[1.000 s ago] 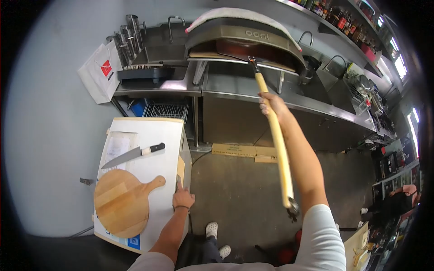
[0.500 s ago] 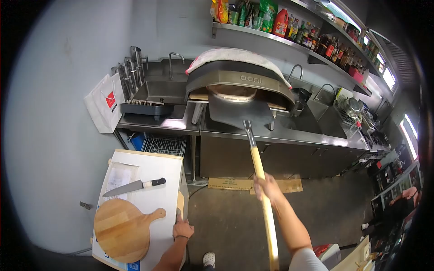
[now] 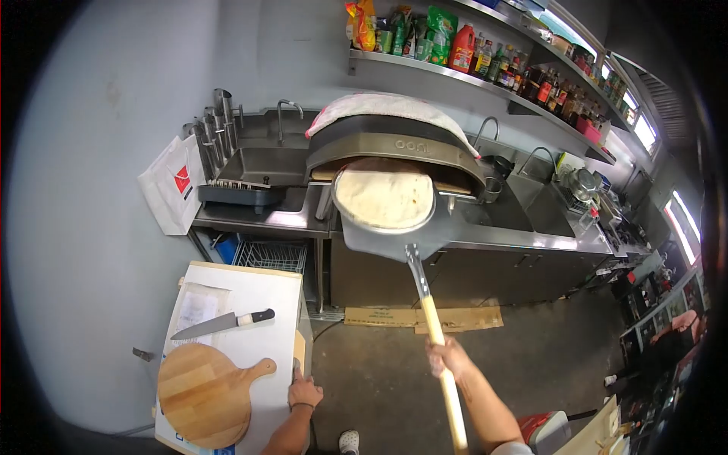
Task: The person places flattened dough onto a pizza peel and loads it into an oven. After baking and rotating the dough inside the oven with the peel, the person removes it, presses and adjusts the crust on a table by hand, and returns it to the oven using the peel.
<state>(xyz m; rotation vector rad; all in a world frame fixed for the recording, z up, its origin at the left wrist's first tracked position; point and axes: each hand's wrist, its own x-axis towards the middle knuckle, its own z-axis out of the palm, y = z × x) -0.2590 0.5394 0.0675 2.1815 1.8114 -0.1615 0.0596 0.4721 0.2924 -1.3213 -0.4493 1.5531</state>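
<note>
My right hand (image 3: 446, 357) is wrapped round the wooden handle of a long peel (image 3: 394, 244). On the peel's metal blade lies a round pale flatbread in a pan (image 3: 384, 199), just in front of the mouth of a dark oven (image 3: 394, 144). My left hand (image 3: 305, 392) rests at the right edge of a white-topped cabinet (image 3: 284, 287), its index finger stretched forward and nothing seen in it. Beside it on the cabinet are a round wooden board (image 3: 203, 394) and a knife with a black handle (image 3: 224, 324).
Behind are a steel counter (image 3: 493, 233) with sinks, a white paper bag (image 3: 173, 184) and a dark tray (image 3: 239, 196). Bottles stand on a wall shelf (image 3: 425, 62). Flattened cardboard (image 3: 387, 317) lies on the floor. At far right is a person (image 3: 671, 341).
The peel has come back out of the oven toward me, and the flatbread in its pan now shows on the blade. The view has tilted up. My left hand keeps its place on the cabinet edge.
</note>
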